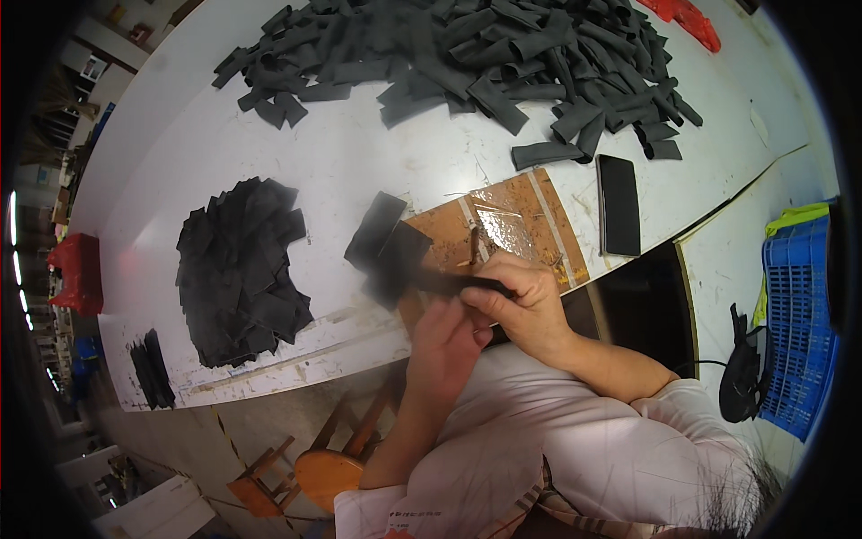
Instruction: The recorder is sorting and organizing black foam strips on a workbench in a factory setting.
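A black fabric piece (449,282), smeared by motion, is held in front of me over the table's near edge. My right hand (530,305) is closed on its right end, thumb and fingers pinched together. My left hand (442,340) is closed against the lower edge of the same piece, its fingers blurred and partly hidden. Just beyond lie a few flat black fabric pieces (377,232), overlapping. Under my hands is a brown cardboard sheet (440,220) with clear tape over part of it. A thin brown stick (474,242) shows beside my right hand.
A large heap of dark fabric tubes (530,54) covers the table's far side. A spread pile of black pieces (238,278) lies left, near a small stack (153,370). A phone (619,205) rests right of the cardboard. A blue crate (799,323) stands far right; wooden stools (332,476) stand below.
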The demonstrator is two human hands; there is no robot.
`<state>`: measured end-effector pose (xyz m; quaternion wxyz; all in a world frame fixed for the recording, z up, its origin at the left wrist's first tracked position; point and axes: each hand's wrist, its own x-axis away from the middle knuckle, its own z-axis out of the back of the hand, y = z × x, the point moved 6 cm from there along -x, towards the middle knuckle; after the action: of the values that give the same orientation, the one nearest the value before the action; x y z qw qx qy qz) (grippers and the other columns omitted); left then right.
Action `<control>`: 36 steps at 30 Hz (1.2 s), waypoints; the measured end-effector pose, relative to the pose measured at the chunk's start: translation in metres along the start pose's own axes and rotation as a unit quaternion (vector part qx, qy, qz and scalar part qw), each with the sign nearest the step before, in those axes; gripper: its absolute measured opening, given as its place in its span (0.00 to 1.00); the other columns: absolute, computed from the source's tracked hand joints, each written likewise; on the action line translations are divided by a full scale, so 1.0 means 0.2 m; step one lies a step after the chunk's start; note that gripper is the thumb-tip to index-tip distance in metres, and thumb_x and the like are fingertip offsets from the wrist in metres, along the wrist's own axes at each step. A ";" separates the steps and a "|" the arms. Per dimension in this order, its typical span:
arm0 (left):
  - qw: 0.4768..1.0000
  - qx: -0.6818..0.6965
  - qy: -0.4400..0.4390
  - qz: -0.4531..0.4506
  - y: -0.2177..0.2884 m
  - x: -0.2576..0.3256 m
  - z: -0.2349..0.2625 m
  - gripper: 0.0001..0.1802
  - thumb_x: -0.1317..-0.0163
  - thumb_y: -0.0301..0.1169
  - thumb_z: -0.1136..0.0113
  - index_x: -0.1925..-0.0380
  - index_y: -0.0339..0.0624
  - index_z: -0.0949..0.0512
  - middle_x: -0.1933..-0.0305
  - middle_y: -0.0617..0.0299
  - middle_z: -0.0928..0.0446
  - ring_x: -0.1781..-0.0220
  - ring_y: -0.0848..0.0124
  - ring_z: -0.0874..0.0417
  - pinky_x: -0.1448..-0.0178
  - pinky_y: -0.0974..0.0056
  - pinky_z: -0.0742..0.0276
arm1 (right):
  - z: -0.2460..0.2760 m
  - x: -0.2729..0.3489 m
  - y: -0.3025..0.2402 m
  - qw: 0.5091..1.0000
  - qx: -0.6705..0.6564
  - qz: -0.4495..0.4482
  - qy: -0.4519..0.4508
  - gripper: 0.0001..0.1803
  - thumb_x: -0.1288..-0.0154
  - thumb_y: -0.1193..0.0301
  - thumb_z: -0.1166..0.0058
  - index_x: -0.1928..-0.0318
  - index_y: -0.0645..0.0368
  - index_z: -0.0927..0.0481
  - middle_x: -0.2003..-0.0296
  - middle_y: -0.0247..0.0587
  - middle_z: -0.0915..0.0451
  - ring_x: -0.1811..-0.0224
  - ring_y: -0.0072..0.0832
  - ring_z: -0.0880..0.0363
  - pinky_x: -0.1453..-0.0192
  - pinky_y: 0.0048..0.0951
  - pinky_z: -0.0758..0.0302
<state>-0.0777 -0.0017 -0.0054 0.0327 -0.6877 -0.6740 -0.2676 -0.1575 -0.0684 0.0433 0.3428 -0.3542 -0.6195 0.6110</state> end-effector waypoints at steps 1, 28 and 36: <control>0.997 -0.068 -0.014 0.038 -0.02 0.02 0.02 0.10 0.39 0.31 0.56 0.60 0.38 0.31 0.63 0.60 0.27 0.65 0.74 0.27 0.65 0.69 0.34 | 0.02 -0.01 -0.01 0.998 0.056 0.006 0.008 0.04 0.47 0.79 0.47 0.73 0.69 0.26 0.77 0.37 0.30 0.75 0.20 0.28 0.74 0.18 0.31; 0.911 -0.356 0.041 -0.201 0.23 0.03 -0.16 0.05 0.41 0.26 0.51 0.66 0.37 0.29 0.69 0.63 0.29 0.76 0.79 0.31 0.73 0.77 0.35 | 0.03 0.02 -0.14 0.969 0.191 0.157 -0.013 0.07 0.61 0.82 0.45 0.75 0.63 0.25 0.79 0.40 0.29 0.76 0.35 0.28 0.74 0.29 0.31; 0.945 -0.278 0.061 -0.159 0.18 0.11 -0.13 0.10 0.43 0.26 0.52 0.61 0.33 0.34 0.69 0.60 0.30 0.75 0.76 0.29 0.74 0.74 0.34 | 0.05 0.02 -0.12 0.945 0.274 0.177 0.020 0.10 0.65 0.83 0.44 0.76 0.62 0.26 0.79 0.40 0.30 0.75 0.35 0.28 0.74 0.30 0.31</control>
<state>-0.0540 0.0044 0.0367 -0.1621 -0.5358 -0.6703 -0.4872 -0.1694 -0.0700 0.0675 0.3253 -0.3623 -0.3487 0.8008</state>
